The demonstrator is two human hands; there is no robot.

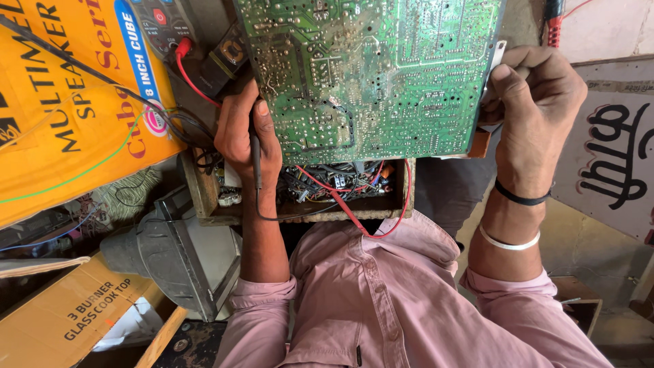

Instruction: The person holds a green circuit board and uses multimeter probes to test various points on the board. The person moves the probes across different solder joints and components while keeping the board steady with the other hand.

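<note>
Electronics repair workshop: bare circuit board [368, 75], multimeter [163, 24], wire-filled wooden tray [306, 208], stacked cartons [61, 102].

Circuit board [371, 75]: green, silver solder dots. Carton [61, 102]: orange-yellow, blue stripe. Shirt [388, 300]: pale pink. Wristband [521, 198]: black. Bangle [507, 242]: silver. Probe lead [354, 215]: red.

pretty cluttered spot here. big orange cardboard box [68, 102] off to one side, a brown carton [68, 313] lower down, and a grey metal funnel-shaped housing [174, 255] wedged between them. there's a multimeter [163, 24] up top with a red lead plugged in, plus a wooden tray [300, 208] stuffed with tangled wires.
</note>
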